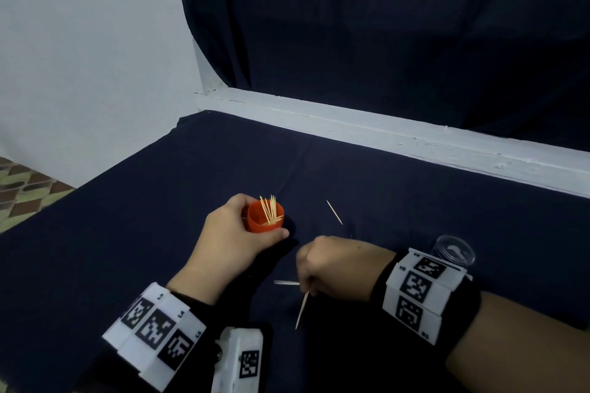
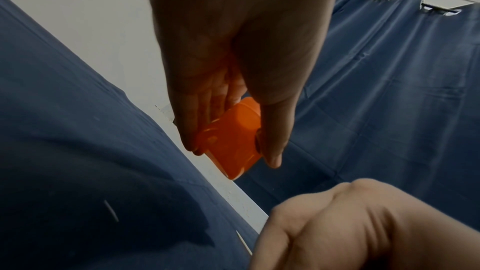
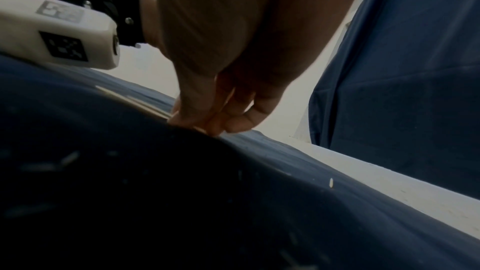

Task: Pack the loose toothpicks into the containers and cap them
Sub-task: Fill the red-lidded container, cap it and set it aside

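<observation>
My left hand grips an orange container standing on the dark cloth, with several toothpicks sticking out of its open top. From below, the left wrist view shows the same orange container between the fingers and thumb. My right hand is curled low over the cloth just right of it and pinches a toothpick that points down toward me. The fingertips touch the cloth. One loose toothpick lies beside the hand, another loose toothpick farther back.
A clear plastic cap or container stands behind my right wrist. A white ledge runs along the far edge of the cloth-covered table, with a dark curtain above it. A patterned floor shows at left.
</observation>
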